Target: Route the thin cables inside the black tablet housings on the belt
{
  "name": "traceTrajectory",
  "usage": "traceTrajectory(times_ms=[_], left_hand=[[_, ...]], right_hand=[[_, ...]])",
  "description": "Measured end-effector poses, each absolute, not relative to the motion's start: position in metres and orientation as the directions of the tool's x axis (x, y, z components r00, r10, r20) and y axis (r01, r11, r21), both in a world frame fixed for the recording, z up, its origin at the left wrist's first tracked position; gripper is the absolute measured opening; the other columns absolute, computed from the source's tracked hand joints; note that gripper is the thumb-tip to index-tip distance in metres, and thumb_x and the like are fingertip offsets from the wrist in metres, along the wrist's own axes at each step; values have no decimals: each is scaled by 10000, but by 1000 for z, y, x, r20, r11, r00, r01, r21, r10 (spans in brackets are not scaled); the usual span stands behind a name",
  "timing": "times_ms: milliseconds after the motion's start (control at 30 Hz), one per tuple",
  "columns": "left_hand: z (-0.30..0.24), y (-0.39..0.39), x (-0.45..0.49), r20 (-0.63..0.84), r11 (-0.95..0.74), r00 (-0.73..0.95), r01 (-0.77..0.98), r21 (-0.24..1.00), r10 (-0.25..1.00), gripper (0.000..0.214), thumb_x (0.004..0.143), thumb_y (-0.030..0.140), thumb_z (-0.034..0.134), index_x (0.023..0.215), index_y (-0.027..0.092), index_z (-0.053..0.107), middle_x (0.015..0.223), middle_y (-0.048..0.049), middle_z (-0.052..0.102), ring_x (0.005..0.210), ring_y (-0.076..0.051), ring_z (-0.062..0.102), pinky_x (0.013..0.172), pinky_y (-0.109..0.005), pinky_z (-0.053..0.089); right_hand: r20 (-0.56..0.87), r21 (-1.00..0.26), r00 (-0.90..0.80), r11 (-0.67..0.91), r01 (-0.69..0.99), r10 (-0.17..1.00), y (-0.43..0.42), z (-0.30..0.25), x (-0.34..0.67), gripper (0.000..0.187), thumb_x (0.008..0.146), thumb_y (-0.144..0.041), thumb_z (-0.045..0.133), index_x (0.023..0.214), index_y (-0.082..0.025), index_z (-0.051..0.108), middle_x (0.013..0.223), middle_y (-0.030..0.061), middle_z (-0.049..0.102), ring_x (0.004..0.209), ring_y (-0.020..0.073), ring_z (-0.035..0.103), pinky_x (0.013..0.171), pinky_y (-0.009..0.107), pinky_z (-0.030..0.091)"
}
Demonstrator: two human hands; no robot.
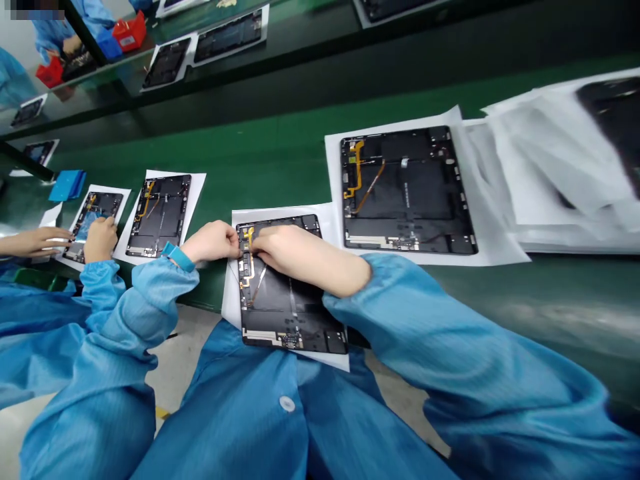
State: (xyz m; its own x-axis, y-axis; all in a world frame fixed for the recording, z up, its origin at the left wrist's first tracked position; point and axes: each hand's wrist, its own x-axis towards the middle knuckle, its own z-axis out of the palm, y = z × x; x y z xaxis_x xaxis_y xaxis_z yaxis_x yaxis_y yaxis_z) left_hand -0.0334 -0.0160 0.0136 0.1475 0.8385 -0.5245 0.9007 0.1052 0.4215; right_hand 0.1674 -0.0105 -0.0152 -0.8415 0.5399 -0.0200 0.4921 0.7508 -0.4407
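An opened black tablet chassis (285,300) lies on a white sheet (230,300) at the near edge of the green bench. My left hand (213,241) is curled at its top left corner, fingertips pressed on the orange flex cable (249,267). My right hand (290,250) lies across the tablet's top edge, fingers pinched together at the same spot by the cable. What, if anything, sits between the fingertips is too small to make out. Both arms wear blue sleeves.
A second open tablet (407,190) lies on paper to the right, a third (159,215) to the left. A co-worker's hands (100,239) work on another tablet (95,217) at far left. Loose white sheets (555,167) pile at right. Red bins (129,32) stand on the far bench.
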Motion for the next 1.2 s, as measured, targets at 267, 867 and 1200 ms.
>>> traceTrajectory(times_ms=[267,867,1200], left_hand=[[9,-2,-24,-375,-266,428,871,412,822,140,705,55,706,649,176,747,645,5,694,626,-135,596,650,-260,385],[0,2,-19,-336,-325,533,795,512,776,84,795,137,749,739,171,802,748,-16,760,683,-143,641,751,-264,436],[-3,5,-13,-317,-298,540,765,571,779,88,815,159,729,789,167,813,778,-20,759,720,-146,651,780,-275,453]], right_hand=[[-14,-340,-818,767,544,575,-23,-31,187,279,1009,-131,507,1076,-127,778,994,117,717,894,223,678,801,326,496],[64,-294,-791,769,568,609,-29,-39,196,235,986,-122,542,987,-121,778,935,114,686,885,231,610,787,332,453],[52,-298,-775,750,590,630,-28,-37,194,246,997,-124,532,1017,-114,777,965,117,695,897,231,613,804,330,447]])
